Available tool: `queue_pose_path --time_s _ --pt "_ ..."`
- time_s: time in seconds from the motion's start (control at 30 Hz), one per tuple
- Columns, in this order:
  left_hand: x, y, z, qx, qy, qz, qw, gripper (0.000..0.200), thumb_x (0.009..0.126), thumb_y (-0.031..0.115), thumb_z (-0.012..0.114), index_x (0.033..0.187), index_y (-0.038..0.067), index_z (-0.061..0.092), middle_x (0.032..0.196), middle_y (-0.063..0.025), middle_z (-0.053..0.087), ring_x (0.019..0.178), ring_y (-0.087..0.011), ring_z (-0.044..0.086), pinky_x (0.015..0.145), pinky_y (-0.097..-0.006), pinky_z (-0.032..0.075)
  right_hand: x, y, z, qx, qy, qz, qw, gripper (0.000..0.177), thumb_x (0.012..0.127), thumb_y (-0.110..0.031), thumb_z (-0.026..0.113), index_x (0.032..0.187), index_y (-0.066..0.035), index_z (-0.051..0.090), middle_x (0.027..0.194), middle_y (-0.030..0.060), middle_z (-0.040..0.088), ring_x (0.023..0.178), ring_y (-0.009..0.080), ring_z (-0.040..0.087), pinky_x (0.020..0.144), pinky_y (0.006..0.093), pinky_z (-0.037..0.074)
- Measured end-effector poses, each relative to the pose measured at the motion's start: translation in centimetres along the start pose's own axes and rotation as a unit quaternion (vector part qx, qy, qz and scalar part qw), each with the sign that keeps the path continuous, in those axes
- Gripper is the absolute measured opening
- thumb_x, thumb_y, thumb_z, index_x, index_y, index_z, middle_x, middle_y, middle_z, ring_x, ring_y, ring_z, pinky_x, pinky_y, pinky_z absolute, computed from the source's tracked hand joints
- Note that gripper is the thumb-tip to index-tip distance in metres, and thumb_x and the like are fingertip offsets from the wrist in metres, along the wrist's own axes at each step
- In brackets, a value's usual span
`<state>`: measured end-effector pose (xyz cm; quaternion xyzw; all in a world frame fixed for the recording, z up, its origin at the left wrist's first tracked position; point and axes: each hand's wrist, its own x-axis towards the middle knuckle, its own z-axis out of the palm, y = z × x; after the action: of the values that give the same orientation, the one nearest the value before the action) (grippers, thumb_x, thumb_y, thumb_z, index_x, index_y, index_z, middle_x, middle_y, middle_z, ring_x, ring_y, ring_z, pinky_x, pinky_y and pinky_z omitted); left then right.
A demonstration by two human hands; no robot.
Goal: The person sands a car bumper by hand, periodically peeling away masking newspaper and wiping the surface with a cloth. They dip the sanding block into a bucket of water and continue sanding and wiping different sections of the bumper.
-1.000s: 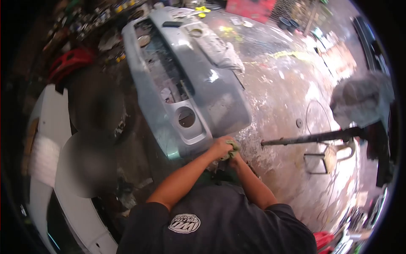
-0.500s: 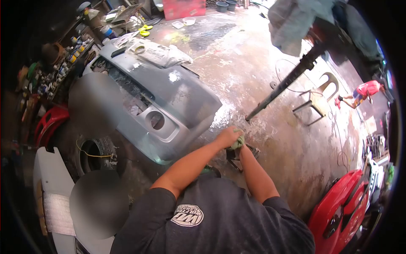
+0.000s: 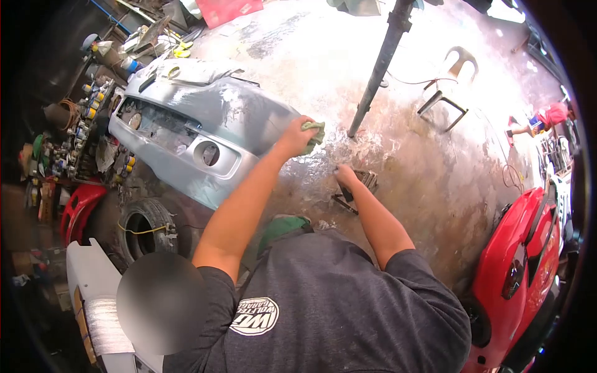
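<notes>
Lying at the left, a black ribbed rubber tyre (image 3: 160, 214) with a yellow cord (image 3: 144, 233) across it sits just beside the long grey moulded bumper panel (image 3: 249, 121), whose round opening faces up. Good footing would mean minding that tyre.

Next comes the person's left hand (image 3: 291, 140), closed around a crumpled pale green cloth (image 3: 314, 132) at the panel's right end; whether cloth and panel touch, I cannot tell. The cloth bunches out past the fingers, so it would probably work better folded into a flat pad, with a clean face turned outward. Light, even pressure from flat fingers would suit the panel's curves, I judge, and loose corners are best tucked in where they could snag on the edges.

Further right, and apart from the left, the right hand (image 3: 343, 174) is curled by a small dark low stand (image 3: 367, 179); whether it grips anything is hidden. A loose, steady posture there would help balance the reach.

Beyond, a dark upright metal pole (image 3: 376, 84) calls for elbow room. A beige-backed chair (image 3: 461, 52) with dark legs and a glossy red vehicle part (image 3: 497, 273) stand well apart at the right.
</notes>
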<state>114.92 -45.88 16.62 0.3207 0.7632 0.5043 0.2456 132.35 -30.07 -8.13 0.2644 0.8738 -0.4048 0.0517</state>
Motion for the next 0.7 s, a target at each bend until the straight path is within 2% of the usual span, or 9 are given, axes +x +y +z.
queue_pose_path --time_s 0.13,0.2,0.27,0.3,0.33,0.4,0.5,0.6,0.7 --pt "-0.8 3.1 -1.0 -0.046 -0.003 -0.034 0.998 0.031 0.096 0.025 0.069 0.117 0.003 0.066 0.102 -0.013 0.072 0.093 -0.0195 0.067 0.082 -0.0335 0.054 -8.9 7.0 1.7 0.0 0.013 0.055 0.998 0.029 0.091 -0.02 0.058 0.108 0.001 0.069 0.109 0.0303 0.069 0.105 0.0471 0.066 0.091 0.051 0.051" --pt "-0.8 3.3 -1.0 0.01 -0.005 -0.034 0.999 0.035 0.095 0.028 0.071 0.12 0.004 0.067 0.105 -0.0151 0.072 0.095 -0.0214 0.069 0.082 -0.0345 0.054 -14.3 11.1 2.9 -0.01 0.075 0.085 0.994 0.025 0.09 -0.016 0.058 0.106 0.001 0.068 0.105 0.0295 0.069 0.099 0.0461 0.068 0.085 0.0511 0.053" --pt "-0.8 2.1 -0.6 0.039 0.011 -0.025 0.999 0.036 0.094 0.032 0.071 0.119 0.006 0.068 0.105 -0.0154 0.074 0.092 -0.0244 0.07 0.082 -0.0371 0.055 -18.9 15.5 3.8 0.021 0.044 0.23 0.972 0.028 0.087 -0.011 0.059 0.113 -0.002 0.066 0.102 0.0271 0.071 0.093 0.0426 0.069 0.082 0.0486 0.055" --pt "0.0 0.4 -0.4 0.064 0.007 -0.016 0.998 0.034 0.094 0.033 0.071 0.117 0.007 0.069 0.102 -0.0138 0.074 0.091 -0.024 0.07 0.081 -0.0367 0.055 -21.0 19.7 5.6 0.124 0.062 0.304 0.942 0.033 0.086 -0.01 0.06 0.118 -0.003 0.066 0.103 0.0258 0.072 0.097 0.0423 0.069 0.084 0.0477 0.055" --pt "0.6 -1.5 -0.2 0.077 0.016 0.016 0.997 0.032 0.095 0.032 0.071 0.117 0.009 0.069 0.098 -0.0131 0.074 0.089 -0.0237 0.07 0.079 -0.0368 0.055 -24.3 18.7 4.6 -0.021 0.101 0.265 0.959 0.034 0.087 -0.011 0.06 0.119 -0.003 0.067 0.105 0.0251 0.073 0.099 0.0417 0.071 0.084 0.0468 0.056" --pt "0.4 -1.8 -1.1 -0.037 -0.023 -0.032 0.999 0.029 0.096 0.031 0.07 0.115 0.009 0.07 0.097 -0.0135 0.074 0.088 -0.0244 0.07 0.079 -0.0373 0.054 -28.5 15.4 1.7 -0.036 0.039 0.328 0.943 0.034 0.086 -0.015 0.062 0.116 -0.001 0.07 0.111 0.0256 0.072 0.108 0.0428 0.069 0.09 0.0467 0.054" --pt "0.9 -4.4 -2.9 -0.009 0.009 -0.016 1.0 0.028 0.095 0.028 0.07 0.112 0.007 0.07 0.1 -0.0162 0.071 0.093 -0.0292 0.068 0.082 -0.0392 0.053 -31.7 7.5 -2.2 0.058 -0.007 0.446 0.893 0.03 0.086 -0.015 0.064 0.111 -0.001 0.072 0.114 0.0259 0.072 0.114 0.0432 0.066 0.095 0.0477 0.052" --pt "1.4 -7.4 -6.2 0.105 0.039 0.072 0.991 0.026 0.092 0.025 0.071 0.11 0.006 0.071 0.106 -0.0181 0.068 0.1 -0.0339 0.066 0.087 -0.0411 0.051 -31.3 10.0 0.6 -0.108 0.021 0.392 0.913 0.032 0.088 -0.016 0.066 0.115 -0.001 0.07 0.116 0.025 0.071 0.112 0.0443 0.067 0.092 0.0478 0.053" --pt "1.2 -6.8 -13.7 0.108 0.037 0.008 0.993 0.026 0.09 0.023 0.072 0.11 0.007 0.071 0.11 -0.0175 0.065 0.105 -0.0381 0.064 0.091 -0.0432 0.051 -28.7 8.6 2.5 -0.169 0.049 0.299 0.938 0.026 0.093 -0.016 0.065 0.113 0.0 0.068 0.11 0.023 0.073 0.095 0.0403 0.073 0.083 0.0472 0.056"
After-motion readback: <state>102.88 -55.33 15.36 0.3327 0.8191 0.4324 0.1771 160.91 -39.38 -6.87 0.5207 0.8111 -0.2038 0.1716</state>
